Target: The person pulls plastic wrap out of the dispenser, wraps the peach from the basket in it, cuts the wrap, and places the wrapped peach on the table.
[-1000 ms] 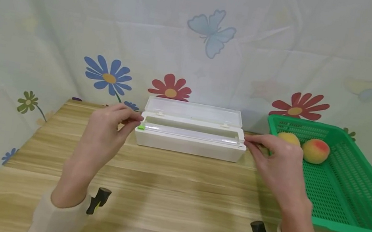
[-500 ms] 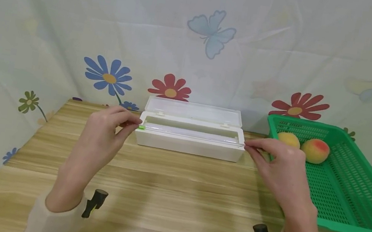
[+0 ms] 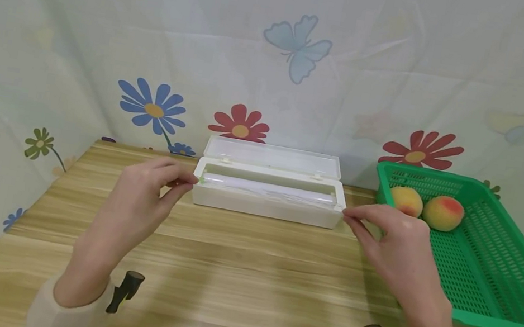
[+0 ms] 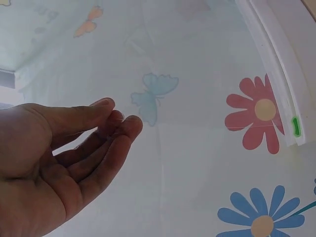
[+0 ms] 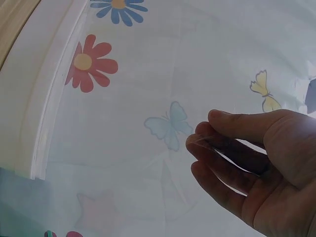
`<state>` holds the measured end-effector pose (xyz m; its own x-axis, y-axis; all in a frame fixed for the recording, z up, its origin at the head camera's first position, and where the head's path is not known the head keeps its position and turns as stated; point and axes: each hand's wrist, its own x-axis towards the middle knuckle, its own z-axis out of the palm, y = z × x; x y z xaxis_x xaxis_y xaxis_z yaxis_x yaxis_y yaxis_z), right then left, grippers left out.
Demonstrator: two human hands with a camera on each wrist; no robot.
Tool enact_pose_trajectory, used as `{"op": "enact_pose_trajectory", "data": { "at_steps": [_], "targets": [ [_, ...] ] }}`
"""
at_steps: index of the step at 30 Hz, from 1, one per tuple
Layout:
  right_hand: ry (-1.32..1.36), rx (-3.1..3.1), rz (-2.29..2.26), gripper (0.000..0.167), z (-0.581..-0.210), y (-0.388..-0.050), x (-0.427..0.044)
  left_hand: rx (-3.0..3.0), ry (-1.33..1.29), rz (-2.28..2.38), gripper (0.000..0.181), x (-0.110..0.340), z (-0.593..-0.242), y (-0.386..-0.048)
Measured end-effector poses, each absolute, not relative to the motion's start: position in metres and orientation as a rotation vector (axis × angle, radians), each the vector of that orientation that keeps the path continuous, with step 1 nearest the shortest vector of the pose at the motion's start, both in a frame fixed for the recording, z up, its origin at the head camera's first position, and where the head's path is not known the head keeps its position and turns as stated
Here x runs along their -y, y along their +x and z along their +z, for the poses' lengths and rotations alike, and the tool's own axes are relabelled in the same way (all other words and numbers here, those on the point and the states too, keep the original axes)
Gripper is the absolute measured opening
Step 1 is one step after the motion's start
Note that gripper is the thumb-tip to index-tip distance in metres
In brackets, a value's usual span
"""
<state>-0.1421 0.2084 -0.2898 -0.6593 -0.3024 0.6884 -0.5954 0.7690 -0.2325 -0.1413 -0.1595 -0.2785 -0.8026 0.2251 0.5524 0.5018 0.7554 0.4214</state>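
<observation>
A white cling film dispenser (image 3: 268,207) stands at the back of the wooden table with its clear lid (image 3: 273,157) raised. Inside it lies the pale roll of film (image 3: 268,188). A thin, wrinkled strip of clear cling film (image 3: 282,196) shows along the front rim. My left hand (image 3: 139,201) pinches the film's edge by the left front corner; in the left wrist view a faint glint of film (image 4: 117,115) shows at the fingertips. At the right front corner my right hand (image 3: 401,249) pinches the other end, with creased film (image 5: 200,140) visible in the right wrist view.
A green plastic basket (image 3: 497,322) stands to the right, close to my right hand. Two peaches, one (image 3: 406,200) beside the other (image 3: 444,213), lie at its back left. A flowered cloth (image 3: 292,94) hangs behind the table.
Both hands have drawn slightly toward me and down, still pinching. Wrinkled film now shows over the dispenser's front rim, and the green piece at its left end is mostly covered.
</observation>
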Motion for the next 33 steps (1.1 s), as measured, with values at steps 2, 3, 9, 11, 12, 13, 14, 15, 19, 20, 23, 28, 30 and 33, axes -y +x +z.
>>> {"op": "enact_pose_trajectory", "data": {
  "at_steps": [2,3,9,11,12,13,14,15,19,20,23,28,30,33],
  "targets": [
    [0.688,2.312,0.584,0.028,-0.291,-0.141,-0.209,2.467,-0.575,-0.773,0.015,0.16,-0.28,-0.14],
    [0.7,2.31,0.582,0.029,-0.292,-0.141,-0.21,2.464,-0.59,-0.769,0.015,0.16,-0.281,-0.14],
    [0.743,2.344,0.56,0.031,-0.295,-0.138,-0.212,2.56,-0.637,-0.759,0.013,0.163,-0.284,-0.137],
    [0.751,2.37,0.56,0.031,-0.296,-0.136,-0.212,2.62,-0.646,-0.756,0.013,0.164,-0.285,-0.136],
    [0.755,2.381,0.558,0.031,-0.297,-0.135,-0.212,2.646,-0.655,-0.754,0.013,0.164,-0.286,-0.137],
    [0.763,2.39,0.559,0.03,-0.297,-0.135,-0.212,2.67,-0.664,-0.753,0.013,0.164,-0.286,-0.137],
    [0.769,2.401,0.556,0.029,-0.298,-0.134,-0.212,2.688,-0.676,-0.747,0.013,0.164,-0.287,-0.137],
    [0.778,2.409,0.553,0.029,-0.299,-0.134,-0.212,2.706,-0.684,-0.744,0.013,0.163,-0.288,-0.138],
    [0.794,2.458,0.54,0.026,-0.302,-0.134,-0.212,2.729,-0.706,-0.739,0.012,0.162,-0.292,-0.14],
    [0.791,2.477,0.534,0.026,-0.303,-0.134,-0.212,2.73,-0.71,-0.736,0.012,0.161,-0.293,-0.141],
    [0.778,2.544,0.538,0.023,-0.306,-0.136,-0.212,2.747,-0.728,-0.733,0.013,0.159,-0.298,-0.143],
    [0.794,2.646,0.574,0.016,-0.311,-0.142,-0.21,2.813,-0.768,-0.732,0.014,0.157,-0.307,-0.148],
    [0.806,2.678,0.581,0.015,-0.315,-0.145,-0.209,2.839,-0.77,-0.725,0.013,0.157,-0.311,-0.151],
    [0.828,2.702,0.582,0.014,-0.321,-0.15,-0.207,2.872,-0.771,-0.711,0.014,0.157,-0.315,-0.156]
  ]
}}
